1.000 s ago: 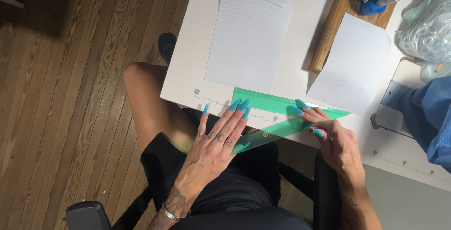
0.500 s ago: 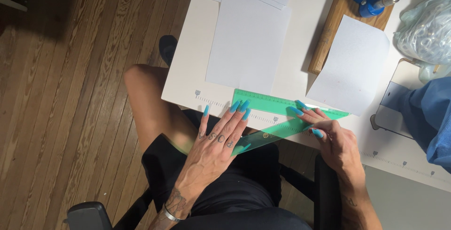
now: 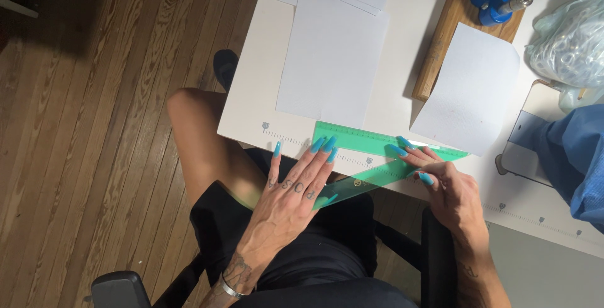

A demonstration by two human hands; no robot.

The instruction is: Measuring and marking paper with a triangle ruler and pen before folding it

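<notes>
Starting at the left: wooden floor [image 3: 94,125], then the person's bare knee, then the near edge of the white table [image 3: 251,125]. The left hand [image 3: 296,191] lies flat and open, fingers spread and pointing up toward the table, their tips pressing on the left end of the green set square [image 3: 371,157]. That is one set square, a see-through triangle. It lies at the table's near edge, and its lower corner hangs off the edge, under the left palm.

Its long straight edge runs left to right, dropping a little toward the right, just below the large white sheet [image 3: 330,59]. The right hand [image 3: 450,188] comes in from below right, fingers curled down, fingertips pinning the narrow right end. I cannot tell whether it pinches anything else. So both hands are on the tool, one at each end, with the middle stretch bare between them. The left hand covers more of it.

Count of paper: one stack at the top edge (how many sheets, too hard to say), one large sheet below it and one curled sheet [image 3: 469,88] further right. Between those two lies one wooden bar [image 3: 440,37], and beyond it there is blue cloth [image 3: 572,151].
</notes>
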